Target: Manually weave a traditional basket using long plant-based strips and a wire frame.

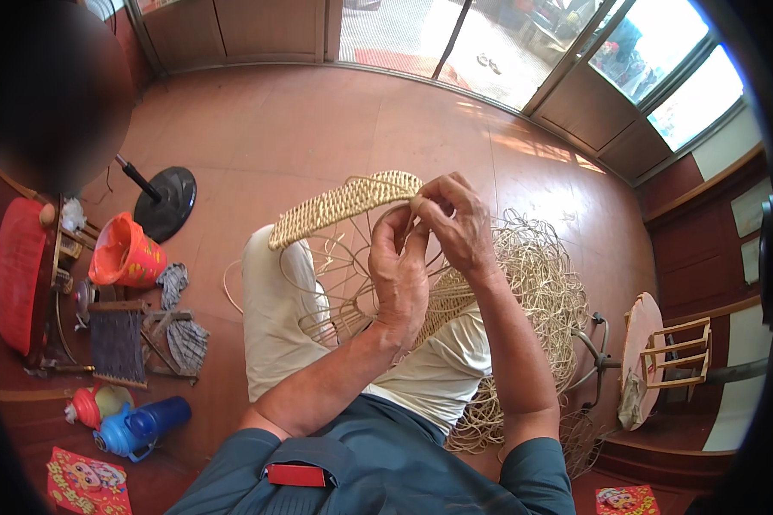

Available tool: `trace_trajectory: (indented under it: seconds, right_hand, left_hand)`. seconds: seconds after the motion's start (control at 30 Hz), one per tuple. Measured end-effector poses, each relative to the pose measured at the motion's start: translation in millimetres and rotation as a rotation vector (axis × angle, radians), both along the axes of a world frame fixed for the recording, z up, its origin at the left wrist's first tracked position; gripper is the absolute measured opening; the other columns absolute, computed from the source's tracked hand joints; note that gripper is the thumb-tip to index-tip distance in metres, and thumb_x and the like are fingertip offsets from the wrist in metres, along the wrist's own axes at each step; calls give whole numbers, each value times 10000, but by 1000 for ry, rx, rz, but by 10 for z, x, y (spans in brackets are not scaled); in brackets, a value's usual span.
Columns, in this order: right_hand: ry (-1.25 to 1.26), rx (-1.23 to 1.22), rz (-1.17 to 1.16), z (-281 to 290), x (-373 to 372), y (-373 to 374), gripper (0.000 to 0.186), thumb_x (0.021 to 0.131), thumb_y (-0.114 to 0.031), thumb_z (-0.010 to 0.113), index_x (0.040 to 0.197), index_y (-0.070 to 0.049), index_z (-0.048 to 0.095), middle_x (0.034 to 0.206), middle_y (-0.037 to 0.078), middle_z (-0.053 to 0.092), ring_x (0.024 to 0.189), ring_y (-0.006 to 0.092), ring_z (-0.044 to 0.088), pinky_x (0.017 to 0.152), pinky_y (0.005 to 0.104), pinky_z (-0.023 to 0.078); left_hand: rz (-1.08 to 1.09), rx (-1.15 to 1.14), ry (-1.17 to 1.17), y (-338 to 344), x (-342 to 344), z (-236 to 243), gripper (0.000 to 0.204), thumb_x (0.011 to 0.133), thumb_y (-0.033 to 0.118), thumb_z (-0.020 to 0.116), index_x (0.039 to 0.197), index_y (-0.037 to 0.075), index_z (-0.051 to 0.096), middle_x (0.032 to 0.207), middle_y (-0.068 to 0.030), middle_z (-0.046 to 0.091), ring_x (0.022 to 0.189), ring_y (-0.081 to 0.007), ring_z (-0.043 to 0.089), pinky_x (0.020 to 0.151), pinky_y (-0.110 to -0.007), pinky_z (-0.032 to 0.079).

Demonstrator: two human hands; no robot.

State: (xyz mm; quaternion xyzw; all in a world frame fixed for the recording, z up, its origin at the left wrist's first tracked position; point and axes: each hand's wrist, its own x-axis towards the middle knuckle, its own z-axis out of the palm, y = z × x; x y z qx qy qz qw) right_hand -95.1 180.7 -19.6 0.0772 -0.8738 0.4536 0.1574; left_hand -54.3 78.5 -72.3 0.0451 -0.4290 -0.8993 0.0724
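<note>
A half-woven basket (339, 207) rests on my lap between my knees. Tan straw cord forms a dense band along its upper edge, and bare thin ribs curve down below. My right hand (461, 225) is closed in a pinch at the right end of the band, its fingertips against the weave. Just below, my left hand (401, 273) has thumb and fingers pressed together beside the same edge. The fingers hide the strand between them. More woven work shows behind my left wrist, partly covered. A large tangled heap of straw cord (537, 296) lies by my right leg.
At left are an orange-red bucket (126, 251), a small folding stool (118, 345), blue flasks (157, 421) and a round black stand base (168, 204). A round-topped stool (640, 360) lies at right. Glass doors (489, 51) stand beyond the tiled floor.
</note>
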Motion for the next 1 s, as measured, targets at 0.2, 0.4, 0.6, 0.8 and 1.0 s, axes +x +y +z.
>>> trace_trajectory:
  seconds: [0.2,0.4,0.6,0.8,1.0]
  right_hand:
    - [71,-18,3,-24,4,-16,225,926,-248,786,973,-28,779,965,118,694,840,243,706,773,398,580]
    - [91,-15,-24,-82,-20,-21,208,909,-238,774,962,-36,769,933,113,675,823,249,686,756,401,567]
    - [130,-33,-25,-114,-16,-36,199,901,-228,759,960,-39,764,933,119,672,862,274,686,785,417,568]
    - [151,-69,-18,-145,-15,-63,197,893,-232,753,948,-43,761,939,120,672,866,291,682,788,427,568]
    - [160,-66,-27,-147,-14,-48,245,897,-239,774,951,0,758,931,113,671,806,225,676,741,381,560]
  left_hand:
    - [-57,-8,-82,-42,-121,80,270,1135,200,710,1246,-45,692,1194,-67,728,1106,-130,677,1005,-280,547]
    - [-97,-59,-32,-63,-138,-27,263,1144,227,698,1204,-29,699,1168,-54,712,1091,-124,668,993,-280,540]
    - [-66,-68,2,-51,-85,61,257,1153,204,678,1271,-24,654,1213,-56,698,1141,-123,658,1043,-277,527]
    - [-99,-57,22,-52,-121,-10,292,1145,228,680,1317,-8,673,1263,-57,692,1218,-134,635,1092,-319,498]
    - [-168,-148,77,-125,-167,64,286,1162,258,632,1218,-19,672,1113,-29,685,1034,-93,616,938,-274,500]
